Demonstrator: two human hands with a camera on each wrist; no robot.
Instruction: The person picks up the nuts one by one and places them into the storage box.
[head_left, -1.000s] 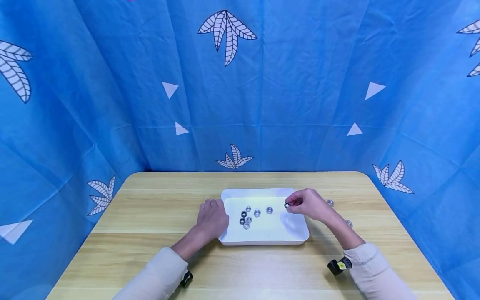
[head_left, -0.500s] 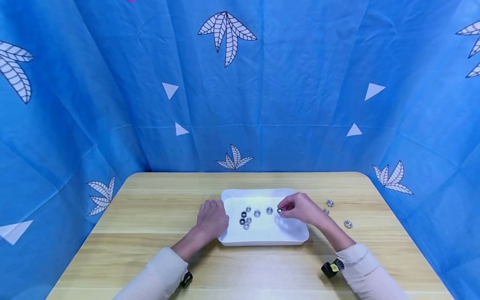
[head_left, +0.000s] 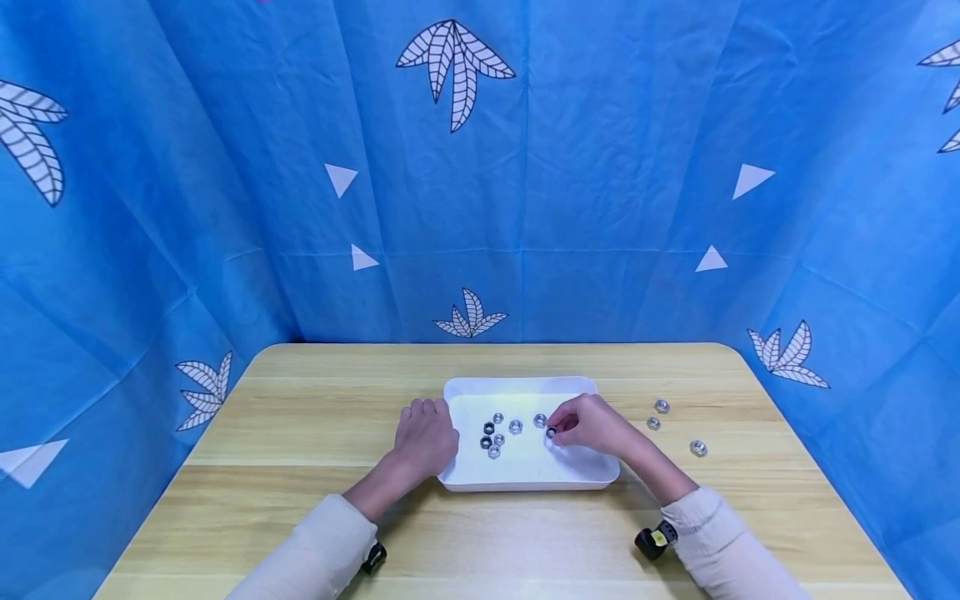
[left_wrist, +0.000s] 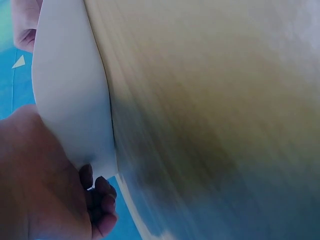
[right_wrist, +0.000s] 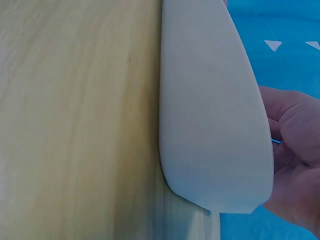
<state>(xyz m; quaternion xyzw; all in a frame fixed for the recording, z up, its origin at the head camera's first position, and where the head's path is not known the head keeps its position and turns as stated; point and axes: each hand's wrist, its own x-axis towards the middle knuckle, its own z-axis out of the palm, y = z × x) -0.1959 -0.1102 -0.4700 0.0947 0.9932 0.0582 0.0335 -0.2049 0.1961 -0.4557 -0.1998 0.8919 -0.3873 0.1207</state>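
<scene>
The white tray (head_left: 528,475) sat on the wooden surface (head_left: 337,383), shallow and round-cornered, its long side facing me. Seven nuts lay loose on its floor. Toward the left, three small silver nuts (head_left: 494,451) and two black nuts (head_left: 489,427) made a loose cluster; to their right lay a larger silver nut (head_left: 515,427), and further right another silver nut (head_left: 540,420), near the middle.

The nut I was handling, the dark nut (head_left: 552,432), was small and ring-like, its rim dark around a paler centre. It was within the tray's outline, right of the middle and just beside the nearest silver one; whether it touched the tray floor I could not tell.

The fingers of my right hand (head_left: 588,421) were pinched together on it, thumb and forefinger meeting around its edge. From the right wrist, the tray's wall hid the nut and my fingertips.

My left hand (head_left: 425,437) gripped the tray's left end, knuckles up, fingers bent against the rim and end wall.

Outside the tray, to the right, three more silver nuts (head_left: 698,448) lay apart from one another on the surface, beyond my right forearm.
</scene>
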